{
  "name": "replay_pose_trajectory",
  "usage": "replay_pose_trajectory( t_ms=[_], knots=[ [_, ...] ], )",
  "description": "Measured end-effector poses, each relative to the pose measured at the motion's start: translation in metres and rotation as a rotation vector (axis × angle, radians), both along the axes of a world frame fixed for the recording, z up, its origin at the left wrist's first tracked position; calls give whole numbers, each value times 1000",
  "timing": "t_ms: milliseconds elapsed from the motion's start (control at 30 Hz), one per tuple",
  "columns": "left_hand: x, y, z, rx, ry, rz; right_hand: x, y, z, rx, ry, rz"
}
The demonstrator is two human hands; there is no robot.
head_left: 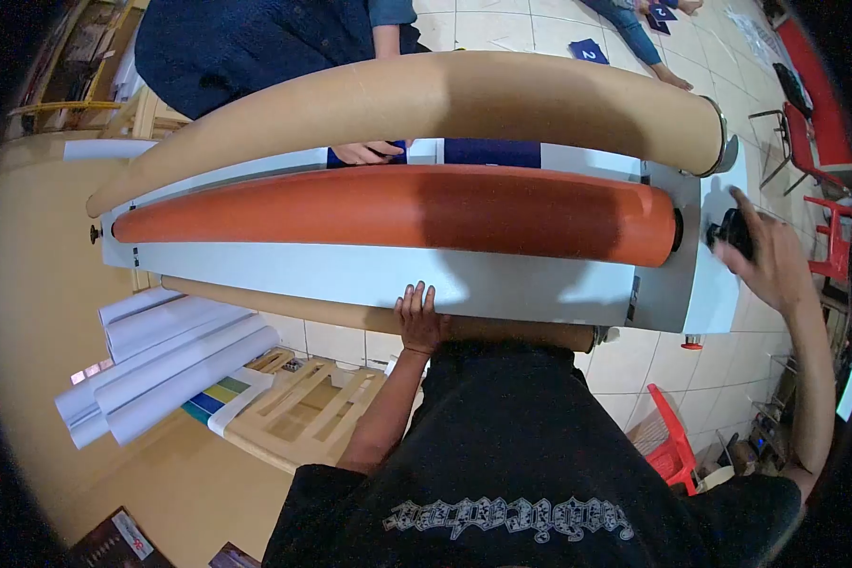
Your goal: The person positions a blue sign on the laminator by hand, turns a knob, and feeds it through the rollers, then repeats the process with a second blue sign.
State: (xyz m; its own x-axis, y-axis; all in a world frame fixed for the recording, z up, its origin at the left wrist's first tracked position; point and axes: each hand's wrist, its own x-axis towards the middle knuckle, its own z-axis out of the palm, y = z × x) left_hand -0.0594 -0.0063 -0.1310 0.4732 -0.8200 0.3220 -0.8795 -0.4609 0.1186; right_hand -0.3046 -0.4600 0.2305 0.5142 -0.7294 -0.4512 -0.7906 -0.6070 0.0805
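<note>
A wide roller machine, which looks like a laminator, lies across the view, with a long orange roller [388, 210] over its pale front panel [350, 275]. My left hand [420, 322] rests flat, fingers extended, on the panel's near edge and the brown front roll [521, 331]. At the machine's right end, my right hand [772, 260] has its thumb and fingers around a black knob [732, 235]. A thick brown roll [426, 99] spans above the orange roller. Dark blue sheet material [492, 152] shows between these two, partly hidden.
Across the machine, a co-worker's hand [369, 152] touches the blue material. White paper rolls [180, 364] lie left near a wooden rack [303, 407]. Red plastic chairs [672, 445] stand at the right. Another person's legs [634, 38] and blue printed pieces [589, 51] are on the tiled floor.
</note>
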Motion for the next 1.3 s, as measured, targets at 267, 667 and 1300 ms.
replay_pose_trajectory(
  t_ms=[267, 667, 1300],
  knots=[
    [2, -1, 2, -3, -15, -22, -26, -13, -4, -24, 29, 607],
    [1, 0, 5, 25, 5, -27, -25, -29, -6, -91, -7, 771],
    [0, -4, 15, -22, -12, -49, -32, -23, -14, -116, -80, 686]
  ],
)
